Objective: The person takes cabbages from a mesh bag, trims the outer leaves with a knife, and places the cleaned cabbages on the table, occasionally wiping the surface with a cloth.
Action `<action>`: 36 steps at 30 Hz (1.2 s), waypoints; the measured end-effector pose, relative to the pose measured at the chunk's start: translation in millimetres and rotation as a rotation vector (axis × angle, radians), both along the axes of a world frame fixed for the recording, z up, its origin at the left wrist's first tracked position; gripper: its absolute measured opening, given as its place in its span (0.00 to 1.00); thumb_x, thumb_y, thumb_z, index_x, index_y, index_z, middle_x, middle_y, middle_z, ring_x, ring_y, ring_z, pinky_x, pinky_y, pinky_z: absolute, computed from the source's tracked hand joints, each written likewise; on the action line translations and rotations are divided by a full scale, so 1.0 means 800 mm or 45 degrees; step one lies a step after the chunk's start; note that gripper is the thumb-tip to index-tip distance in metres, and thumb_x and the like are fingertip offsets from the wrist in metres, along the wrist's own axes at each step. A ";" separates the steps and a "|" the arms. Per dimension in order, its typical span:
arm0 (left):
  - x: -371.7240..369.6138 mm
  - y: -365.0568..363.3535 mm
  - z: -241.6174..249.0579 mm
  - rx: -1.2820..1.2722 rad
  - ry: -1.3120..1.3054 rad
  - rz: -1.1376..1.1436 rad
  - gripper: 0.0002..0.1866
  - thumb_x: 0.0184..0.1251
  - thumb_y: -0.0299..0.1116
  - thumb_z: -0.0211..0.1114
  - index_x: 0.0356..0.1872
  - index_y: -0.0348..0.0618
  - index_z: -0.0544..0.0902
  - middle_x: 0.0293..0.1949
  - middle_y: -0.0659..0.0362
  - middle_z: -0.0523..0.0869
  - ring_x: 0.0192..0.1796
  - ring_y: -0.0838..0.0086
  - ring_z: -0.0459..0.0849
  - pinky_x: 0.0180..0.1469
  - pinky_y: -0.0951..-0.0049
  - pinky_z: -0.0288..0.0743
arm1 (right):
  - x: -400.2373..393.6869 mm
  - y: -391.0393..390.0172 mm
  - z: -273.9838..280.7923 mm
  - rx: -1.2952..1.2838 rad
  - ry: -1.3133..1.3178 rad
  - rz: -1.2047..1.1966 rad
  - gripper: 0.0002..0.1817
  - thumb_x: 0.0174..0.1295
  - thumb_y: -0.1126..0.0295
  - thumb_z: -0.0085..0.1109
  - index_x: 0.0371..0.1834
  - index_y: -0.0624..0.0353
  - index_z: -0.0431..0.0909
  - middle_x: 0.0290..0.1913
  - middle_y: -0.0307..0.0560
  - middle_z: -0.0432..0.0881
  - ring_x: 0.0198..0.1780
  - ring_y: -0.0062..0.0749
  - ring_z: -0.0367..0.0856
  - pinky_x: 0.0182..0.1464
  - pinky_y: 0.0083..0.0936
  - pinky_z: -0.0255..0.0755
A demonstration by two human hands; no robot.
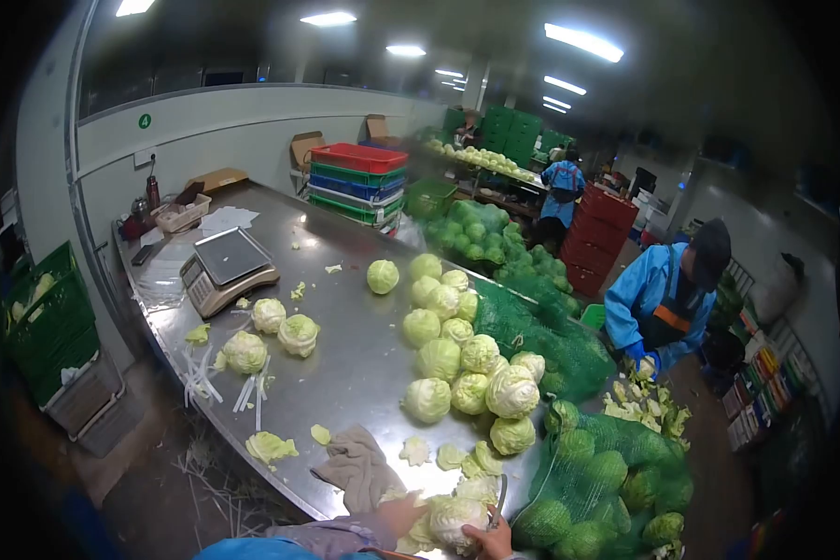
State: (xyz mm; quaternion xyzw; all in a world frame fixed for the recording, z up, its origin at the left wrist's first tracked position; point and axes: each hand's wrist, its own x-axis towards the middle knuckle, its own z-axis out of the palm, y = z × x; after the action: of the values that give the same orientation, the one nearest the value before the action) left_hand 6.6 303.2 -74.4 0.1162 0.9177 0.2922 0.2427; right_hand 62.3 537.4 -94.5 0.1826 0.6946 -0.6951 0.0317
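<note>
At the bottom edge, my left hand (403, 511) rests against the left side of a pale green cabbage (457, 519) on the steel table (345, 373). My right hand (491, 541) is below and right of that cabbage, closed on a knife (501, 497) whose thin blade stands up beside the head. Loose trimmed leaves (467, 462) lie just behind the cabbage. A pile of several trimmed cabbages (457, 359) fills the table's middle.
A scale (226, 269) sits at the back left, with three cabbages (275, 334) near it. A grey cloth (359, 467) lies left of my hands. Green net sacks of cabbages (593, 485) sit at right. A person in blue (658, 303) works beyond them. Stacked crates (357, 182) stand behind.
</note>
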 end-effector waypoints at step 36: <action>-0.022 0.052 0.058 0.459 -0.309 -0.330 0.58 0.37 0.40 0.78 0.69 0.34 0.50 0.64 0.40 0.62 0.68 0.54 0.62 0.69 0.66 0.58 | 0.072 -0.032 0.117 1.163 -0.045 0.222 0.27 0.65 0.62 0.50 0.68 0.51 0.60 0.37 0.56 0.82 0.34 0.52 0.81 0.37 0.41 0.73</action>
State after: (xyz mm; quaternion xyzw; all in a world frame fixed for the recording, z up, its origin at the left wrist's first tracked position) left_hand -11.3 345.0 -28.0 0.2385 0.7924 0.4294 0.3619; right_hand 119.9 511.7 -0.5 0.1305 0.9417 -0.3095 0.0182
